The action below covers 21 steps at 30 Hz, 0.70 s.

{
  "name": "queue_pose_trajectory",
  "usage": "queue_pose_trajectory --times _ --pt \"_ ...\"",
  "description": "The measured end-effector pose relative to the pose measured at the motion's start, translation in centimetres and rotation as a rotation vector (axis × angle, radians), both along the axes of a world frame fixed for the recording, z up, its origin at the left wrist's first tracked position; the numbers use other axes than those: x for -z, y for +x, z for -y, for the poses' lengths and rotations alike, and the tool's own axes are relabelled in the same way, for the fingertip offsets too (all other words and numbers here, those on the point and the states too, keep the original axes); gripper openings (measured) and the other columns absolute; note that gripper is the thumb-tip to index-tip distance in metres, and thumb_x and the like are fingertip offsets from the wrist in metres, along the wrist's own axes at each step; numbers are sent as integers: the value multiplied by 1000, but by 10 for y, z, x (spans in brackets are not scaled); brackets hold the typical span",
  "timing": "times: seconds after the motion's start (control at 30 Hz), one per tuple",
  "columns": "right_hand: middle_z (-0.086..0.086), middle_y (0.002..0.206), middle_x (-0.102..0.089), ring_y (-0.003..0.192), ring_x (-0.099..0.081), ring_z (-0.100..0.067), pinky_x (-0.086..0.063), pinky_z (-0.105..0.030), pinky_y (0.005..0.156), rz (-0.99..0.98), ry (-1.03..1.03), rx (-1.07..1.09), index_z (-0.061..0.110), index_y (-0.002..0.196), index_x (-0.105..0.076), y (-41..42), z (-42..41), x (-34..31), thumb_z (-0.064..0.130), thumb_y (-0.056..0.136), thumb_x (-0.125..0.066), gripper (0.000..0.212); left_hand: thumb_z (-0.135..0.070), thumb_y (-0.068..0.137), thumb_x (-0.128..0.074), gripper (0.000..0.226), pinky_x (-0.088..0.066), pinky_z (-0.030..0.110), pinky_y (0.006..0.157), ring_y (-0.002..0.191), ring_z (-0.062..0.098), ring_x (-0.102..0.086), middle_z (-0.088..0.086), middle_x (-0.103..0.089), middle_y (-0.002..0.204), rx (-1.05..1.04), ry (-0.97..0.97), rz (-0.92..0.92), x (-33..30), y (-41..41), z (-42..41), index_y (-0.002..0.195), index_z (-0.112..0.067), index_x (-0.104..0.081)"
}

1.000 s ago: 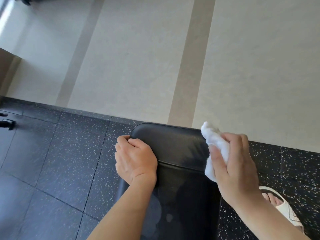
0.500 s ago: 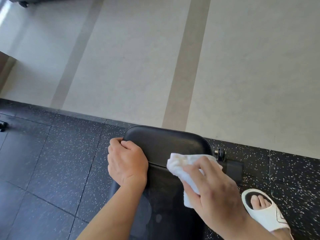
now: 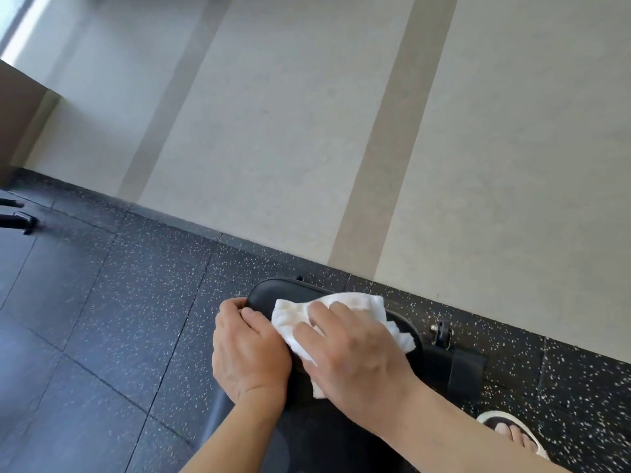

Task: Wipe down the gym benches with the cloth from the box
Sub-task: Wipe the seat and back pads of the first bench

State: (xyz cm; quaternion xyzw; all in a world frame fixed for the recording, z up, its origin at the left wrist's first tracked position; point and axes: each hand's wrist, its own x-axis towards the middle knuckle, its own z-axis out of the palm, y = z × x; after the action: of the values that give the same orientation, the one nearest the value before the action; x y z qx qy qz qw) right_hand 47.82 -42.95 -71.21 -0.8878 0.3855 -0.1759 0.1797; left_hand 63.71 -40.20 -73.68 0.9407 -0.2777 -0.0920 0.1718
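Two hands are seen at the far end of the gym bench, in the head view only.

A white cloth (image 3: pixel 345 322) is pressed flat on the black pad of the bench (image 3: pixel 273 297) by the right hand (image 3: pixel 355 349); the grip is spread wide over the cloth, with the fingers (image 3: pixel 321 310) laid on it, so that, as it is judged, much of the fabric is kept against the pad. The rounded left edge of the pad is clasped by the left hand (image 3: pixel 249 353), its grip closed around that edge, probably to hold the bench steady against the rubbing. The hands are just beside each other. A small wheel (image 3: pixel 444 332) of the bench frame is seen near the wall, above the speckled floor (image 3: pixel 102 319). A sandalled foot (image 3: pixel 512 435) stands at the right.
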Motion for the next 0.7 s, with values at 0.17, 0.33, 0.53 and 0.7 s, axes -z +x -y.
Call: queue_pose_trajectory --times 0.17,0.33,0.53,0.7 --pt "8 76 -58 59 -50 -13 -42 -28 51 15 -67 -57 26 75 -67 -60 -11 8 22 69 -73 9 -42 92 -18 41 -40 44 79 97 31 -59 -3 -64 111 -1 10 22 0 -2 1 109 -29 -53" --pt "4 82 -59 66 -55 -17 -45 -33 52 75 -86 -45 22 81 -64 -46 6 14 28 76 -75 13 -41 93 -21 39 -38 42 78 96 31 -59 -4 -64 110 -24 0 4 0 -2 2 109 -29 -54" --pt "3 87 -53 74 -59 -21 -47 -36 49 134 87 132 21 96 -63 6 42 17 31 84 -73 19 -41 92 -19 41 -37 41 79 97 30 -58 -3 -64 111 -22 6 14 -1 -3 2 110 -28 -54" --pt "5 87 -52 74 -57 -20 -36 -30 51 147 27 133 22 99 -62 -4 31 22 32 88 -71 17 -40 94 -21 40 -43 47 85 101 32 -59 0 -65 113 -10 -7 14 -1 -2 0 111 -27 -55"
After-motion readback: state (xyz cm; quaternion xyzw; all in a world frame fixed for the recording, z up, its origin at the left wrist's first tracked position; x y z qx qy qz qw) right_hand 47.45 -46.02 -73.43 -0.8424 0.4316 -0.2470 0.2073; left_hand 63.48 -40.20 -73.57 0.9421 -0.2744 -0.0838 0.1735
